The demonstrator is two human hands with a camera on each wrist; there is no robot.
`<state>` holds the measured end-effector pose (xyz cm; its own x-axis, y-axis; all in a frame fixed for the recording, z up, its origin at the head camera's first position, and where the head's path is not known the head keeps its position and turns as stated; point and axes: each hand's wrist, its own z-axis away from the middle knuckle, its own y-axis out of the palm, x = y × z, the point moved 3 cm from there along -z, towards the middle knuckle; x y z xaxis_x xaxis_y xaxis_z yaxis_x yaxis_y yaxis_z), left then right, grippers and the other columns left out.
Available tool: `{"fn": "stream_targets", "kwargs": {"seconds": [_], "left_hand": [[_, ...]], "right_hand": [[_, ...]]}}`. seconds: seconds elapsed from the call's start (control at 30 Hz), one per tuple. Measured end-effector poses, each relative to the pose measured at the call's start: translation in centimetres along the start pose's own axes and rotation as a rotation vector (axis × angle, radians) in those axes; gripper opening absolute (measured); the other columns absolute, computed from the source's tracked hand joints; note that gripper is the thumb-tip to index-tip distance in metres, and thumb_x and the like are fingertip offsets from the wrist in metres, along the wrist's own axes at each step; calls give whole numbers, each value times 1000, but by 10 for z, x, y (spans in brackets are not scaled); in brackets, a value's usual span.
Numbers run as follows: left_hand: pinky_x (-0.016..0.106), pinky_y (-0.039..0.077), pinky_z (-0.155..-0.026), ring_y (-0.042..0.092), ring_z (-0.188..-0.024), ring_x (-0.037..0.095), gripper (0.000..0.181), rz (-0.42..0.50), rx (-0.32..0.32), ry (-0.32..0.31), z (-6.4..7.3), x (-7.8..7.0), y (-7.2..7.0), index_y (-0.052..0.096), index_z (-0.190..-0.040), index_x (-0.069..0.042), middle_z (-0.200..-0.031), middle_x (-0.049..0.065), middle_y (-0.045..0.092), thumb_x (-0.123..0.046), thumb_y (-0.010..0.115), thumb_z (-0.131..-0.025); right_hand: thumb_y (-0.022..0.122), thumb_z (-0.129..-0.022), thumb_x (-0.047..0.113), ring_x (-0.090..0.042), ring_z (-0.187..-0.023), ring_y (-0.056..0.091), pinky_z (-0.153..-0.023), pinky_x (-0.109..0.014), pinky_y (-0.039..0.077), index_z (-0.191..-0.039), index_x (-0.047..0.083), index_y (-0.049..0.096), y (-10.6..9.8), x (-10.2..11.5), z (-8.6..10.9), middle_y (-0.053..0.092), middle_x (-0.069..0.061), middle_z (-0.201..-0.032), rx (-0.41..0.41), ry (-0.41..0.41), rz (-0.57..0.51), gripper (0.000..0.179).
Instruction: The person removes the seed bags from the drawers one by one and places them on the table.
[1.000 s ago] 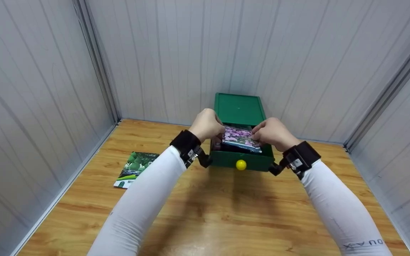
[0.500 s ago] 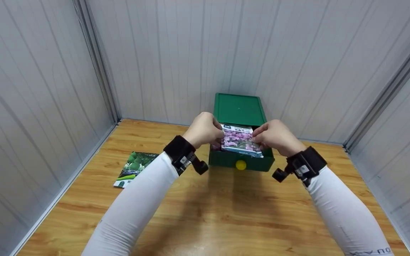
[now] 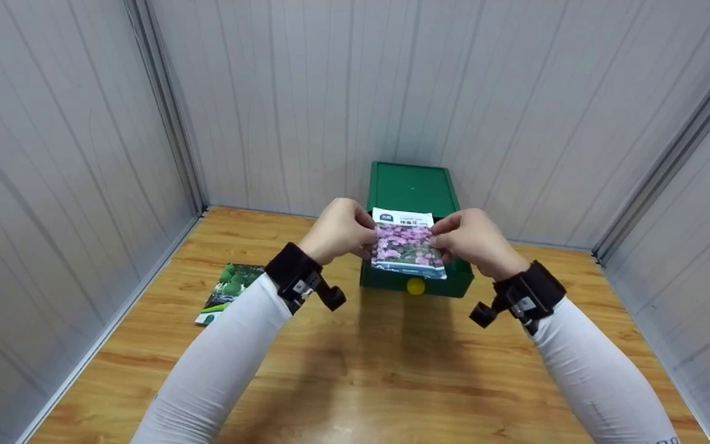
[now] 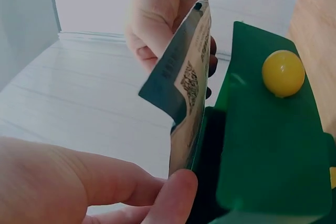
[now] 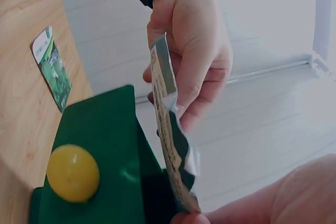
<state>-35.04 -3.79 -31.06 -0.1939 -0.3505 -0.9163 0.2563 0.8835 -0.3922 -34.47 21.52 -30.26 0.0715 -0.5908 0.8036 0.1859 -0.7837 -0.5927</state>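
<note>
A seed packet (image 3: 405,243) printed with pink flowers is held up above the pulled-out drawer of a green box (image 3: 413,188). My left hand (image 3: 341,231) pinches its left edge between thumb and fingers. At the opposite edge, my right hand (image 3: 475,242) pinches it the same way. Both wrist views show the packet (image 4: 191,82) tilted, its printed back turned toward the drawer front (image 5: 105,129). A round yellow knob (image 3: 416,285) sits on that front. The packet hides most of the drawer's inside in the head view.
Another packet (image 3: 232,287), with a green picture, lies on the wooden table (image 3: 355,376) to the left, partly covered by my left sleeve. White panel walls (image 3: 306,111) stand behind and on both sides.
The flower packet has risen out of the drawer and come slightly left and toward me, held by both hands throughout. More of its white top shows now. The box and green packet stay put.
</note>
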Motion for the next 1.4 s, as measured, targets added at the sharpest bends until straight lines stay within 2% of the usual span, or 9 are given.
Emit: {"fn": "stream_targets", "kwargs": {"seconds": [0.27, 0.4, 0.6, 0.93, 1.07, 1.27, 1.4], "left_hand": [[36, 68, -75, 79, -85, 29, 16, 68, -38, -11, 4, 8, -20, 74, -113, 13, -105, 21, 75, 12, 71, -97], [36, 68, -74, 79, -87, 29, 16, 39, -68, -18, 6, 12, -33, 75, -114, 10, -105, 21, 76, 9, 72, -99], [38, 68, -75, 78, -93, 32, 17, 20, -106, -30, 11, 21, -54, 75, -118, 8, -109, 21, 76, 5, 72, -101], [38, 68, -78, 76, -100, 33, 22, 23, -156, -86, 16, 40, -79, 73, -126, 5, -117, 21, 73, 1, 71, -104], [37, 68, -78, 75, -101, 32, 25, 1, -190, -107, 19, 49, -90, 72, -128, 5, -119, 21, 73, -2, 72, -105], [35, 68, -79, 73, -103, 31, 24, -48, -239, -119, 25, 63, -105, 74, -128, 4, -121, 20, 73, -7, 71, -106], [36, 68, -80, 73, -105, 32, 25, -49, -254, -148, 28, 72, -112, 74, -130, 3, -124, 20, 72, -8, 71, -107]], "right_hand": [[73, -108, 6, -24, -81, 70, -77, -32, 65, -133, -3, 73, 25, 14, -1, 72, -19, -122, -82, -41, -6, 26], [73, -108, 5, -24, -84, 70, -79, -35, 66, -135, -2, 72, 36, 25, -4, 71, -18, -123, -109, -44, -19, 28], [74, -108, 5, -26, -95, 72, -81, -31, 66, -143, 1, 68, 57, 43, -8, 70, -15, -126, -124, -19, -22, 36], [68, -111, 10, -26, -114, 65, -100, -38, 61, -150, 1, 66, 89, 64, -19, 70, -14, -140, -120, -93, 135, 40], [61, -115, 13, -22, -114, 66, -97, -36, 60, -156, 1, 61, 102, 70, -22, 66, -15, -151, -74, -97, 152, 43], [54, -117, 13, -21, -96, 67, -75, -33, 50, -157, -1, 58, 121, 80, -21, 64, -17, -153, -23, -123, 139, 42], [54, -116, 11, -22, -91, 59, -76, -33, 46, -159, -3, 56, 133, 87, -20, 60, -19, -158, -21, -169, 156, 45]]}}
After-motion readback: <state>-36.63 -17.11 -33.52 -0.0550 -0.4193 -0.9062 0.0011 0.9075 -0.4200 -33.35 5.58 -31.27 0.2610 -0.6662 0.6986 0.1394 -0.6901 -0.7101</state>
